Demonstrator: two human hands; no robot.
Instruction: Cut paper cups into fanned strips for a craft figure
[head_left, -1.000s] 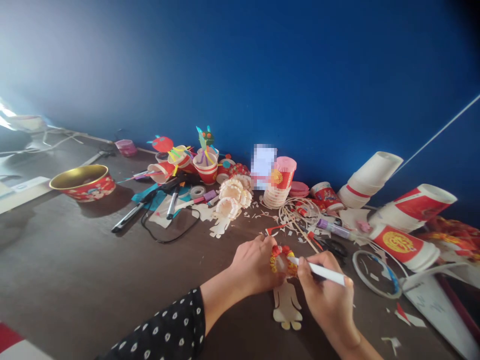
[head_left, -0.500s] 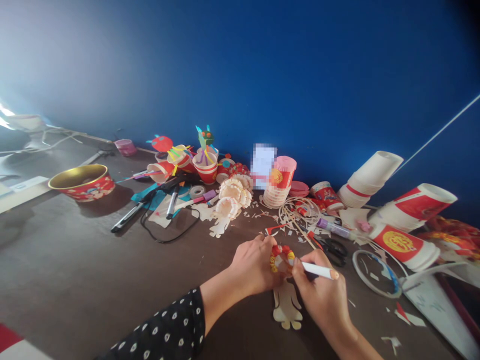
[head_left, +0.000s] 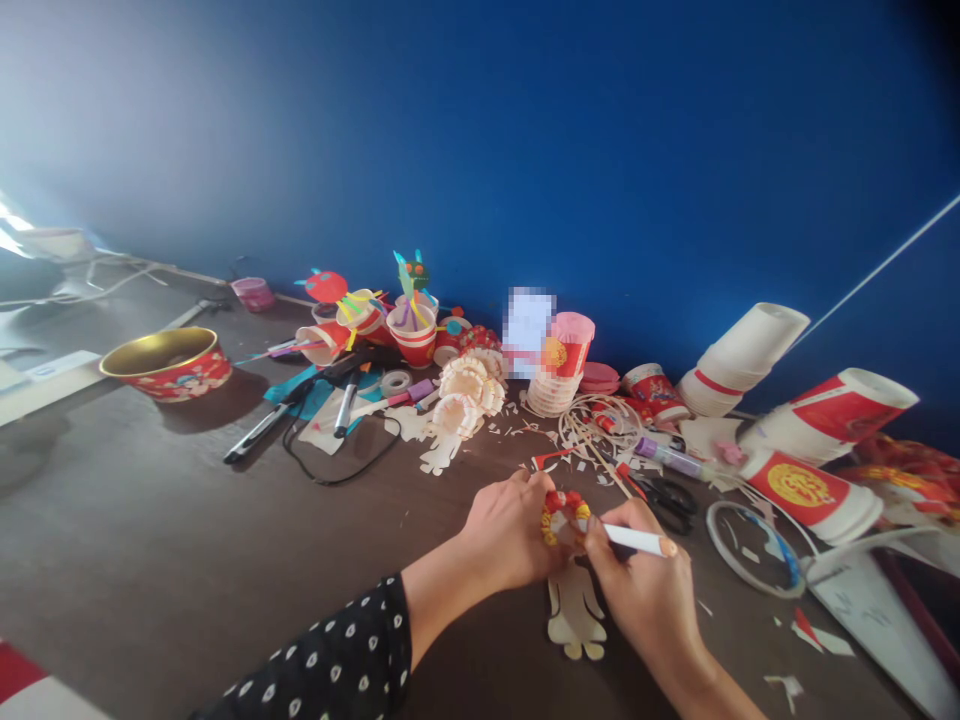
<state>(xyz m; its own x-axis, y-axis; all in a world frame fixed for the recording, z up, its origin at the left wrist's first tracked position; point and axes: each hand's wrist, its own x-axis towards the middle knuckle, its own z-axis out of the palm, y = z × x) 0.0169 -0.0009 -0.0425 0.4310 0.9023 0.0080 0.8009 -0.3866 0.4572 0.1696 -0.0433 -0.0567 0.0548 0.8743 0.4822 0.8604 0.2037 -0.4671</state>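
In the head view, a pale paper figure (head_left: pixel 576 610) lies on the desk (head_left: pixel 172 560), on the near side of the pink-topped stack (head_left: pixel 555 395) and apart from it. Its long axis runs nearly straight toward the stack: the round head, rimmed by a red and yellow frill (head_left: pixel 550 527), points at the stack, and the two rounded feet point directly away from it.

The left hand (head_left: pixel 510 530) is nearer than the stack and slightly to its left. Its fingers are bent and close together at the head's left edge; the fingertips are mostly hidden, so I cannot tell whether they pinch the paper or only press on it. The right hand (head_left: pixel 649 570), nearer than the stack and to its right, is closed around a white pen (head_left: pixel 637 540) in a writing grip. The pen lies crosswise to the figure: its front end points left into the frill, its butt right. Whether the tip touches the paper is hidden.

Scraps (head_left: pixel 521 425) lie just on the near side of the stack. Left of the stack are frilled cups (head_left: pixel 465 390), then a roll of tape (head_left: pixel 395 382), a marker (head_left: pixel 345 408) and, well apart, a tin (head_left: pixel 166 370) with its opening up. To the right of the stack and nearer are scissors (head_left: pixel 670 503); farther right, tilted cups (head_left: pixel 802 490). The blue wall (head_left: pixel 375 150) rises behind the stack.
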